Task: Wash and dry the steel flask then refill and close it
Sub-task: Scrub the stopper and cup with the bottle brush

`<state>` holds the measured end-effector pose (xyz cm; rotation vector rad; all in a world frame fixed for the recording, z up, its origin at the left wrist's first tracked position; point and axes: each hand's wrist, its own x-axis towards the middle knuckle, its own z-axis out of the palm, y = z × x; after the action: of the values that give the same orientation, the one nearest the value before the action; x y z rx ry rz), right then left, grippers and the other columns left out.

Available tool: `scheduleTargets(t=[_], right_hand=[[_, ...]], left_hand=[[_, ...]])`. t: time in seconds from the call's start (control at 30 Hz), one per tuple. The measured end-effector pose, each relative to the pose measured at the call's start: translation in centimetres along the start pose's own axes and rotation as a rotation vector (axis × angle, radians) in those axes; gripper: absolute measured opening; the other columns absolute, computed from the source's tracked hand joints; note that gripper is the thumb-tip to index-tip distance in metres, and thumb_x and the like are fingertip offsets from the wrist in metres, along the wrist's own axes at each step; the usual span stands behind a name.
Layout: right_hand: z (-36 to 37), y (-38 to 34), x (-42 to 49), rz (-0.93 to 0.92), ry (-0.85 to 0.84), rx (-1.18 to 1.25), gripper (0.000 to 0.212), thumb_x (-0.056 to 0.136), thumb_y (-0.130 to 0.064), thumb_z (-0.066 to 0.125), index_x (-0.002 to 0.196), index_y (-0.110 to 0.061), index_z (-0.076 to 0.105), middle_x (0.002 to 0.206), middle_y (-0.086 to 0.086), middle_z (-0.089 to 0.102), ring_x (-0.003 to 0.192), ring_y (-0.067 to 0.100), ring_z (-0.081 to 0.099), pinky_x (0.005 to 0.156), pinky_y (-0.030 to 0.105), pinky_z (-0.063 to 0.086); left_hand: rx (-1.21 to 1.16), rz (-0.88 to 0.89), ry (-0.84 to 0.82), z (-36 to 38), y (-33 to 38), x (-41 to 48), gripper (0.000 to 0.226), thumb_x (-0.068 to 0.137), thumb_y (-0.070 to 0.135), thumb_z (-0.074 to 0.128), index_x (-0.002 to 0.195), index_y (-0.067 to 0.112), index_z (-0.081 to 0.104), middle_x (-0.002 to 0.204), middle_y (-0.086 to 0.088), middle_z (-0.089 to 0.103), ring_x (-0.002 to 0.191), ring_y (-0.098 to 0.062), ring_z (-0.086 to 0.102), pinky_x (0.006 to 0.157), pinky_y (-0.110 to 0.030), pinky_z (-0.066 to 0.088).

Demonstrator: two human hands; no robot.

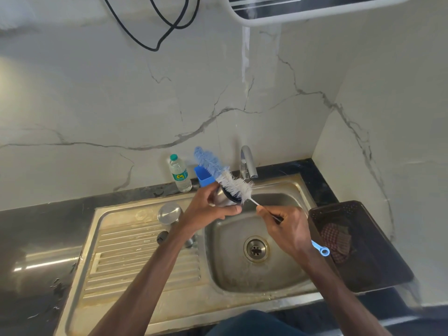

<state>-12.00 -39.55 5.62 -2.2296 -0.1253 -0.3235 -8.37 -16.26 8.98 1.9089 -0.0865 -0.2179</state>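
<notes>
Dark blue clothing (252, 322) fills the bottom edge, and two bare forearms reach from it over a stainless steel sink (223, 270) with a round drain (256, 249). The left hand (208, 210) has its fingers and thumb curled round a brushed steel flask (221, 195), holding it tilted above the basin's back edge with its dark mouth turned to the right. The right hand (288, 229) pinches the thin wire stem of a long bottle brush with blue and white bristles (225, 177). The brush's pale blue loop handle (323, 251) sticks out behind the wrist. The bristle head is outside the flask: its white part lies against the flask's mouth, and its blue tip points up and left.

On the ribbed drainboard (135, 258) stand a round steel cap (169, 212) and a small dark stopper (162, 237). Behind the sink, on the black stone counter (36, 238), a clear plastic water bottle with a green cap (180, 174) stands beside a blue plastic cup (203, 177), with a chrome tap (247, 162) to their right. Right of the basin sits a dark brown plastic basket (378, 267) with a chequered cloth (335, 241) in it.
</notes>
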Motion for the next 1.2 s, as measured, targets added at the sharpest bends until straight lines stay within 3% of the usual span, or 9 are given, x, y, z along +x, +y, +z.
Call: scheduleTargets(t=[0.2,0.27,0.47,0.67,0.83,0.93,1.0,1.1,1.2], right_hand=[[0.0,1.9,-0.5,0.002,0.017,-0.038,0.049,0.095,-0.049,0.065,0.066,-0.009,0.065,0.052,0.004,0.042,0.046,0.017,0.034,0.045,0.039,0.038],[0.1,1.8,-0.6,0.007,0.019,-0.043,0.047,0.095,-0.048,0.066,0.066,-0.011,0.066,0.051,0.003,0.044,0.045,0.016,0.035,0.045,0.038,0.039],[0.1,0.2,0.3,-0.035,0.024,-0.009,0.043,0.095,-0.036,0.073,0.058,-0.016,0.061,0.047,-0.002,0.037,0.043,0.013,0.031,0.046,0.033,0.031],[-0.2,2.2,-1.2,0.007,0.005,-0.014,0.056,0.094,-0.037,0.074,0.054,-0.01,0.047,0.045,-0.003,0.035,0.043,0.007,0.027,0.044,0.032,0.031],[0.2,0.3,-0.6,-0.047,0.016,0.003,0.052,0.096,-0.033,0.074,0.055,-0.013,0.047,0.048,-0.001,0.034,0.044,0.013,0.028,0.046,0.031,0.028],[0.3,-0.1,-0.1,-0.076,0.017,-0.001,0.051,0.096,-0.035,0.072,0.057,-0.01,0.052,0.049,0.004,0.036,0.045,0.021,0.032,0.046,0.033,0.029],[0.2,0.4,-0.5,-0.078,-0.001,0.0,0.051,0.097,-0.034,0.072,0.056,-0.011,0.051,0.048,0.004,0.037,0.043,0.015,0.03,0.045,0.033,0.029],[0.0,1.3,-1.6,-0.077,-0.025,-0.003,0.057,0.096,-0.032,0.074,0.05,-0.022,0.042,0.044,-0.004,0.039,0.038,0.01,0.034,0.042,0.027,0.027],[0.1,1.2,-1.9,-0.082,-0.033,-0.021,0.058,0.096,-0.032,0.073,0.049,-0.029,0.039,0.043,-0.008,0.04,0.037,0.011,0.036,0.043,0.022,0.026]], left_hand=[[-0.101,-0.002,0.033,-1.5,0.6,0.4,0.054,0.08,0.019,0.09,0.128,0.026,0.067,0.119,0.013,0.076,0.088,-0.017,0.077,0.076,-0.044,0.066],[-0.1,-0.012,0.037,-1.6,0.4,0.3,0.053,0.081,0.018,0.09,0.129,0.022,0.067,0.115,0.009,0.077,0.084,-0.015,0.076,0.076,-0.044,0.066],[-0.13,-0.038,-0.044,0.7,0.4,-0.2,0.058,0.081,0.021,0.09,0.133,0.028,0.065,0.124,0.014,0.073,0.103,-0.019,0.076,0.077,-0.047,0.066],[-0.225,-0.044,0.079,-1.5,0.0,-0.1,0.053,0.085,0.018,0.086,0.132,0.026,0.065,0.114,0.022,0.074,0.103,-0.016,0.076,0.079,-0.049,0.066],[-0.215,-0.112,-0.043,-0.5,-0.4,-0.4,0.043,0.089,0.03,0.082,0.128,0.024,0.066,0.106,-0.004,0.073,0.076,-0.02,0.067,0.077,-0.044,0.065],[-0.238,-0.11,-0.127,-0.3,-0.3,-0.8,0.047,0.092,0.034,0.08,0.134,0.023,0.063,0.093,0.008,0.07,0.073,-0.014,0.061,0.072,-0.038,0.063],[-0.24,-0.086,-0.138,-1.0,-0.6,-0.8,0.052,0.091,0.036,0.079,0.137,0.019,0.061,0.092,0.011,0.07,0.073,-0.014,0.06,0.072,-0.037,0.062],[-0.258,-0.087,-0.084,-2.4,-1.0,-0.5,0.05,0.09,0.037,0.08,0.131,0.016,0.063,0.097,-0.004,0.065,0.073,-0.014,0.06,0.074,-0.042,0.064],[-0.233,-0.092,-0.112,-2.3,-1.0,-0.8,0.042,0.091,0.04,0.079,0.123,0.016,0.067,0.097,-0.007,0.063,0.071,-0.013,0.059,0.066,-0.035,0.061]])
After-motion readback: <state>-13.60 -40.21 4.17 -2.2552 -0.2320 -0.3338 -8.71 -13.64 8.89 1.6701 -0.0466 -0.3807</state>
